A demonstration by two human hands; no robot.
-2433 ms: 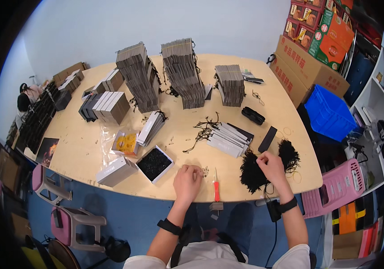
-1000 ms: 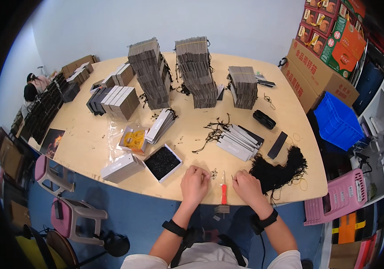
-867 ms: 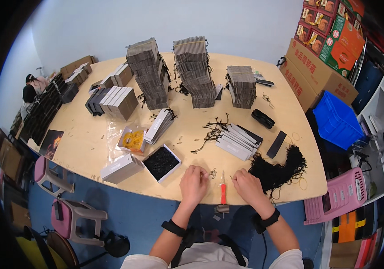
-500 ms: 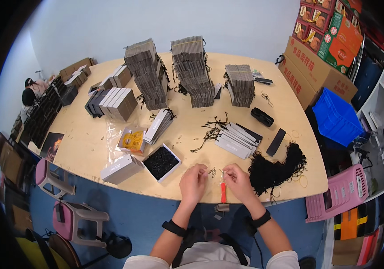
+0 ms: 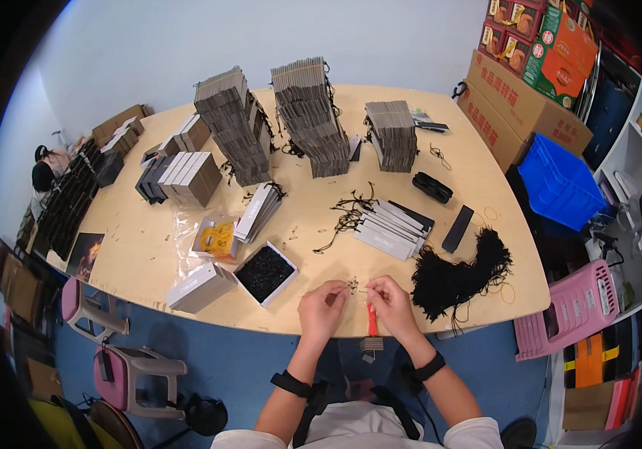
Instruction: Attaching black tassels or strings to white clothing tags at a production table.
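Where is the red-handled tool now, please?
In the head view, the tool lies at the near edge of the table, between the left hand and right hand.

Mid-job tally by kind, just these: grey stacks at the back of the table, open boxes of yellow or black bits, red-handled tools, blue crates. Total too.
Grey stacks: 3
Open boxes: 2
Red-handled tool: 1
Blue crate: 1
Total: 7

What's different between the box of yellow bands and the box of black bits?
The box of black bits looks larger than the box of yellow bands. The box of black bits sits nearer the left hand; the box of yellow bands, farther off. Both are open.
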